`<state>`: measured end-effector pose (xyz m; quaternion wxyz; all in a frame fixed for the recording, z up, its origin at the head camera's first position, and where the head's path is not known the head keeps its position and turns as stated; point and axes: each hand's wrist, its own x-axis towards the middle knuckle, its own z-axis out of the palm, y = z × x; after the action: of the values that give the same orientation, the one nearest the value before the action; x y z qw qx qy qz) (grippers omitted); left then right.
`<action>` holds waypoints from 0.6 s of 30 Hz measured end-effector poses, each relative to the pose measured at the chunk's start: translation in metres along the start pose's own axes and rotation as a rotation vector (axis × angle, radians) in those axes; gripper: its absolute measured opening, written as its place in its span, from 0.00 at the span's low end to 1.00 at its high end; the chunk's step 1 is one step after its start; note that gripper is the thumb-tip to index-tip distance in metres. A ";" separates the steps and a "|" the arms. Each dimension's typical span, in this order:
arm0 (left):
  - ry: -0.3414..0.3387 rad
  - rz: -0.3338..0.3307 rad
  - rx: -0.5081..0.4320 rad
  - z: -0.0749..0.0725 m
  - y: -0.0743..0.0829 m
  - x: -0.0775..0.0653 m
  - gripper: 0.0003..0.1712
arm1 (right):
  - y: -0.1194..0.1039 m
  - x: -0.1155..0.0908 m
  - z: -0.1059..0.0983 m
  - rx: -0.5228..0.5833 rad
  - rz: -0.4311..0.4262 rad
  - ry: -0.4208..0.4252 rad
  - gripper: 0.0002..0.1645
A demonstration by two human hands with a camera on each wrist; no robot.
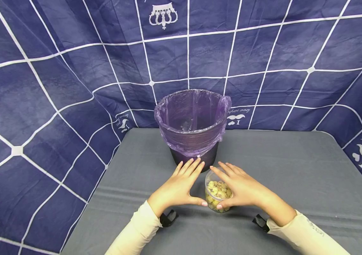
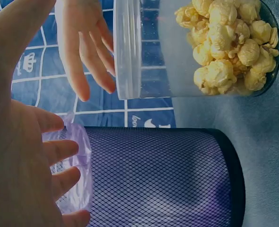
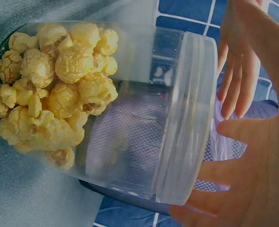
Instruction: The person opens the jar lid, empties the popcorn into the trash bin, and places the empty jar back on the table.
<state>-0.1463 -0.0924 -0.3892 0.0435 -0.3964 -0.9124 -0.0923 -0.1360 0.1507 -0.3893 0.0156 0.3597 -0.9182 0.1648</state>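
A clear plastic jar (image 1: 208, 177) partly filled with yellow popcorn (image 1: 215, 193) stands upright on the grey table, with a translucent ridged band round its top in both wrist views. My right hand (image 1: 243, 187) is spread above its right side and overlaps it in the head view. Its fingertips come close to the jar's upper edge (image 3: 184, 118) in the right wrist view. To the left of the jar, my left hand (image 1: 178, 187) hovers with fingers extended and thumb pointing toward it. Neither hand grips anything.
Just behind the jar stands a black mesh bin (image 1: 211, 153) lined with a purple plastic bag (image 1: 187, 138). The grey tabletop (image 1: 279, 170) extends to both sides. A blue curtain (image 1: 257, 53) with white grid lines hangs around the back and sides.
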 end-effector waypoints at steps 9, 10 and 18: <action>0.002 -0.028 -0.055 0.013 0.000 -0.005 0.65 | 0.001 0.005 0.005 -0.015 0.034 -0.025 0.60; -0.001 -0.031 -0.060 0.014 0.000 -0.006 0.65 | 0.001 0.006 0.005 -0.022 0.028 -0.020 0.59; -0.035 -0.060 -0.109 0.025 0.002 -0.007 0.65 | 0.000 0.010 0.004 -0.087 0.021 0.048 0.59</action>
<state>-0.1405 -0.0910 -0.4148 0.0028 -0.3720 -0.9182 -0.1363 -0.1427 0.1431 -0.3919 0.0512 0.3452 -0.9276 0.1335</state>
